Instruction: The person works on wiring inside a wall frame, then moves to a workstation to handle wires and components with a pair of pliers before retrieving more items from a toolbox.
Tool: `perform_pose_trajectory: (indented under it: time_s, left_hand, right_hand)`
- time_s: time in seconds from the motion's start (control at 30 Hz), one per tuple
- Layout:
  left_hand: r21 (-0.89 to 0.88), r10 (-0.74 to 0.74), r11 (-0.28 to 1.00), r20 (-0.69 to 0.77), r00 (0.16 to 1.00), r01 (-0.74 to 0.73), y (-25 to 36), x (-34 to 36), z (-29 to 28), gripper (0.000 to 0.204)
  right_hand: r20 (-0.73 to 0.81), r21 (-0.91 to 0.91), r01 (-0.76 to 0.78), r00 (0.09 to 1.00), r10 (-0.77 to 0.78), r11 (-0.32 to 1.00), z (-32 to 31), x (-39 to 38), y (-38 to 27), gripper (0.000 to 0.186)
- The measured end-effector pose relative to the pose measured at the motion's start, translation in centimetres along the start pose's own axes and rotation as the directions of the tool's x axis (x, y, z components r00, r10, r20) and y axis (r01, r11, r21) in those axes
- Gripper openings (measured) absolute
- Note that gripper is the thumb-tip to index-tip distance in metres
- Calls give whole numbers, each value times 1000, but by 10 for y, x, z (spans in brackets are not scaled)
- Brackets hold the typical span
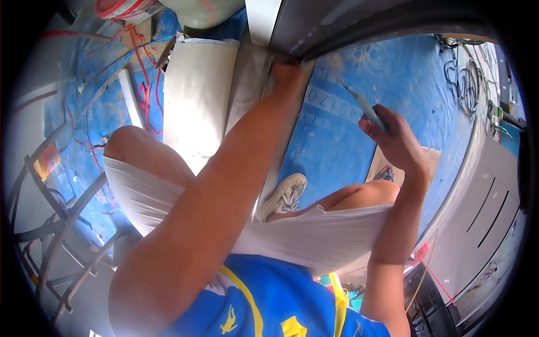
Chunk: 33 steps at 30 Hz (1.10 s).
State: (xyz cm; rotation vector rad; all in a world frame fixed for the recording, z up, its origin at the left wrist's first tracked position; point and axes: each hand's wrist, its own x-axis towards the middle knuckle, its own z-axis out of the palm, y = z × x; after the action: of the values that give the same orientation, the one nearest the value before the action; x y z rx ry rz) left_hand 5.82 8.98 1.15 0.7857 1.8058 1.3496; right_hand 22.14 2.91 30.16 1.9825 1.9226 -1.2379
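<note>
Below the dark panel, the right hand has its fingers clamped on a slender pale tool, long axis slanting up-left toward that panel; farther off, the left hand is nearer the panel, at its lower-left corner, and I cannot tell its fingers' state.

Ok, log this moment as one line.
left hand: by dark flat panel's corner, hold unclear | right hand: gripping slim pale-grey tool | tool tip: seen against blue printed floor sheet
</note>
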Motion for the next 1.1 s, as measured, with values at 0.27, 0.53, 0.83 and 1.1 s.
perform_pose_trajectory:
  time_s: [0.27,0.53,0.83,1.1]
  left_hand:
    - [-83,-87,993,19,996,89,-34,17,15,21]
    - [-98,-70,993,23,997,72,-42,22,32,19]
    - [70,-424,905,82,902,419,-47,-1,7,14]
    - [-339,-677,657,128,725,673,-43,-50,-51,18]
  right_hand:
    - [33,18,-7,999,6,1000,-2,-5,-11,41]
    - [38,-4,-52,998,52,999,-4,-10,-14,41]
    - [-59,68,31,998,-27,997,4,3,-7,35]
    - [25,-192,162,987,-160,968,76,85,3,29]
